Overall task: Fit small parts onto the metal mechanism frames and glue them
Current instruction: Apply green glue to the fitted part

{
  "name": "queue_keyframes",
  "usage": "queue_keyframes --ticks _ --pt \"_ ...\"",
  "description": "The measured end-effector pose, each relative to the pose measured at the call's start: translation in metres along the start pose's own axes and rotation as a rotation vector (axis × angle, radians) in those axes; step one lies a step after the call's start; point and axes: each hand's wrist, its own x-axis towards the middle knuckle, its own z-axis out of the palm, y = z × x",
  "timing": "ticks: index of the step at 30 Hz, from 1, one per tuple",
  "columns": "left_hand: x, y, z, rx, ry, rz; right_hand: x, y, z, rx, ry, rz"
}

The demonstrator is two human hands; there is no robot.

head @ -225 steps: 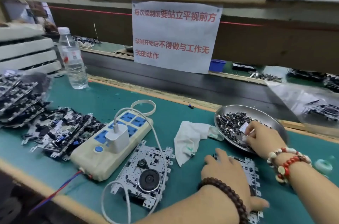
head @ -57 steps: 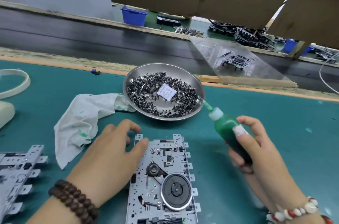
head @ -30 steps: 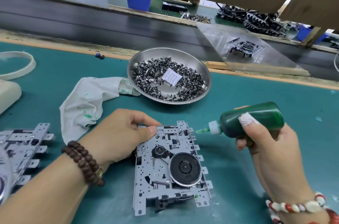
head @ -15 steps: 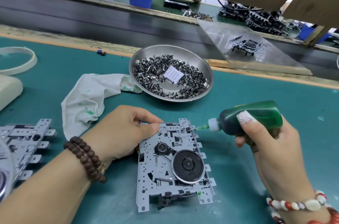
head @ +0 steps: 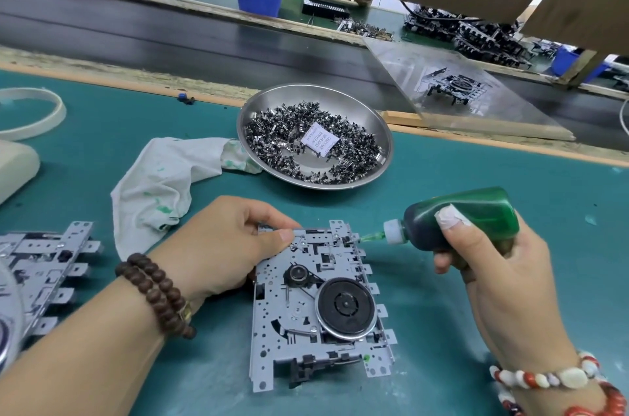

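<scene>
A metal mechanism frame (head: pixel 306 323) with a black flywheel lies flat on the teal mat in front of me. My left hand (head: pixel 224 245) grips its upper left corner, thumb pressed on the top edge. My right hand (head: pixel 490 265) holds a green glue bottle (head: pixel 459 221) on its side. The bottle's green nozzle tip touches the frame's upper right corner. A steel bowl (head: pixel 381 129) holding several small dark metal parts and a white paper slip stands behind the frame.
A stained white cloth (head: pixel 163 177) lies left of the bowl. Another metal frame (head: pixel 44 269) sits at the left edge. A cream power strip (head: pixel 13 167) and a white ring (head: pixel 34 116) are far left. A black conveyor belt (head: pixel 170 30) runs behind the mat.
The glue bottle's nozzle has moved left and down onto the frame's upper right corner. My left hand has kept its grip on the frame's upper left corner.
</scene>
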Motion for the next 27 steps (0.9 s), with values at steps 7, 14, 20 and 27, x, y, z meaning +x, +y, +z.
queue_keyframes --ticks 7,14,20,27 --pt "-0.0005 -0.0001 -0.0005 0.004 -0.008 -0.012 0.0004 -0.0007 0.0001 0.008 -0.003 -0.003" --pt "-0.0011 0.0005 -0.0001 0.002 -0.008 -0.023 0.0003 -0.0013 -0.0005 0.001 0.000 0.012" --pt "-0.0021 0.0028 0.0004 0.008 0.002 -0.037 0.0002 -0.0027 0.0011 -0.001 -0.002 0.018" --pt "-0.0041 0.0057 0.0024 -0.036 0.012 -0.049 0.0012 -0.0023 -0.0025 0.020 0.066 0.056"
